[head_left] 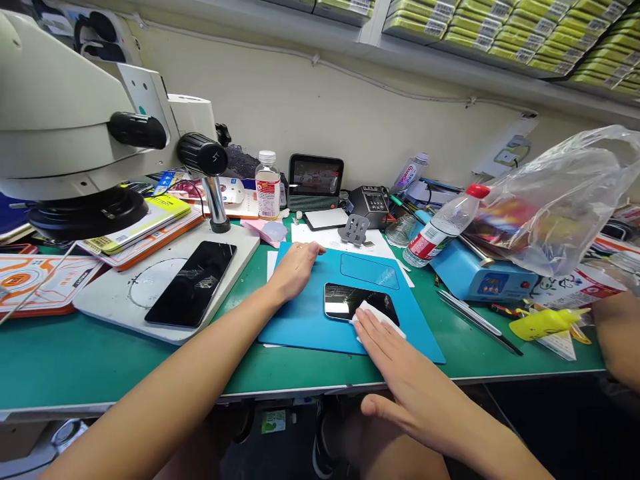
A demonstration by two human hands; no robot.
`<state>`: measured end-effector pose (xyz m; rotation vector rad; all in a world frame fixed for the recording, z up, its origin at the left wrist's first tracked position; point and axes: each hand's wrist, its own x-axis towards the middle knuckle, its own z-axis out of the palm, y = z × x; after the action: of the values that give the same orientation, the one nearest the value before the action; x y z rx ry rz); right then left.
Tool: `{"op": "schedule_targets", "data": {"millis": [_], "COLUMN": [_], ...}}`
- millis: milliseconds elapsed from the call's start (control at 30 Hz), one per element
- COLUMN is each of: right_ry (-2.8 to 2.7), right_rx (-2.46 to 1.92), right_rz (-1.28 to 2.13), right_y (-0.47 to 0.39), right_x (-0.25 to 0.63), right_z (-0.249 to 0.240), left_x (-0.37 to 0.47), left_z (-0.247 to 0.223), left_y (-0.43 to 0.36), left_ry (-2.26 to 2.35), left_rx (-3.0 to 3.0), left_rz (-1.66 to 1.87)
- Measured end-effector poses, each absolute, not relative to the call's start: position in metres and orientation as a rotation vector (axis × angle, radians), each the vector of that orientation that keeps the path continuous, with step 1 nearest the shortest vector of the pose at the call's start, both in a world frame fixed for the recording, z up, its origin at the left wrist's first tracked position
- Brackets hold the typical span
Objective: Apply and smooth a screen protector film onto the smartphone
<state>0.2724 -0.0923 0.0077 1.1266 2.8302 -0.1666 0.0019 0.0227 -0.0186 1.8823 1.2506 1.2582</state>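
Note:
A phone [345, 303] with a dark, shiny screen lies on a blue mat [300, 327]. My right hand [395, 353] presses a folded white cloth [383, 319] onto the phone's right part, its fingers together and its thumb held apart. My left hand [297, 268] rests on the mat's upper left area with its fingers curled in, apart from the phone; nothing shows in it. Behind the phone, a thin clear sheet with a phone-shaped outline [370, 271] lies on the mat.
A microscope [65, 133] overhangs the left side, its white base [120, 300] bearing a larger dark phone [193, 283]. Bottles, a small screen [316, 177] and a blue device [480, 273] line the back. Tweezers [475, 317] and a yellow bottle [543, 325] lie right, near another person's arm [617, 333].

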Motion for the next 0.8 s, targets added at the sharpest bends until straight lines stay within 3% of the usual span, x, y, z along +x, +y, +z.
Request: {"op": "schedule_targets", "data": {"millis": [433,800], "right_ry": [2.740,2.667], "right_rx": [1.230,1.547], "right_rz": [-0.368,-0.276], "right_y": [-0.046,-0.037], "right_x": [0.180,0.251], "right_z": [0.026,0.021], "left_x": [0.002,0.000], "left_z": [-0.016,-0.016], "left_y": [0.025,0.024], "left_ry": [1.293,1.323], "left_rx": [1.858,1.842], "left_rz": [1.277,1.206]}}
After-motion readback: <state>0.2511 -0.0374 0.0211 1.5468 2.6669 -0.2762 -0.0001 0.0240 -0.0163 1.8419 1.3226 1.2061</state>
